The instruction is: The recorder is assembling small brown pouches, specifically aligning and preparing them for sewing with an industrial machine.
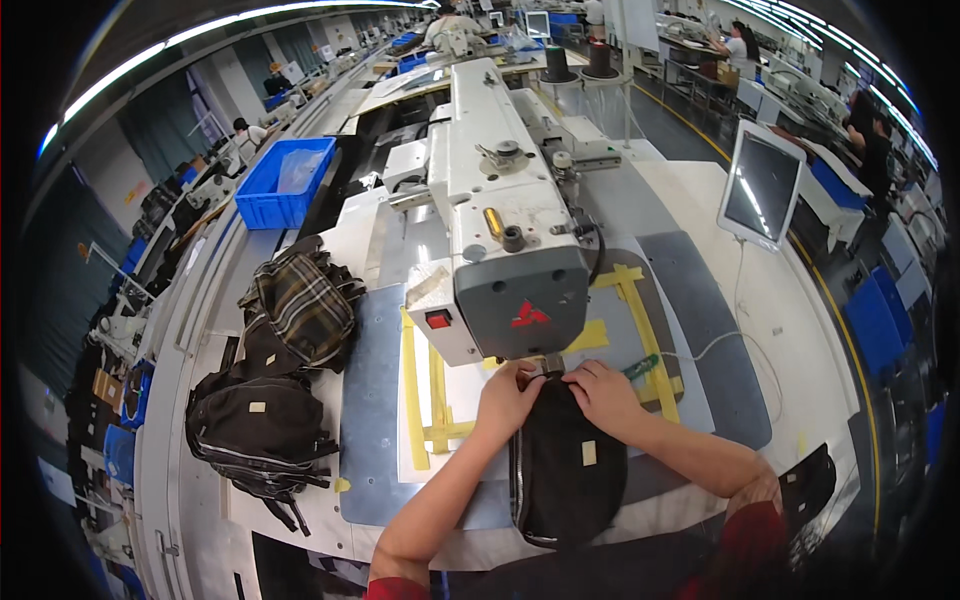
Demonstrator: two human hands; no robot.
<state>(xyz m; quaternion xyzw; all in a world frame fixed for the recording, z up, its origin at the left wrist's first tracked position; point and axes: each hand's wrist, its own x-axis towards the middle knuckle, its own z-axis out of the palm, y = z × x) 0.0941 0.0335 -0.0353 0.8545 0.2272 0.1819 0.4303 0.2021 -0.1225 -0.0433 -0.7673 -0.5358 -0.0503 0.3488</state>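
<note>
A black fabric bag [560,475] with a zip along its left side and a small pale label hangs toward me from under the industrial sewing machine's head [522,300]. My left hand [508,402] pinches the bag's far end from the left, its fingers close to the machine's foot. From the right, my right hand [608,398] has its fingers closed on the same end. The fingertips and the fabric between them are partly hidden below the machine head. A slender green thing [641,367] lies just beyond my right hand; its kind is unclear.
Black backpacks [262,425] and a brown plaid one [305,305] are piled at left. Behind them stands a blue crate [285,185]. Yellow tape [415,400] frames the work plate. A tablet-like screen [763,187] stands at right, its cable crossing the table. Other people sit farther off.
</note>
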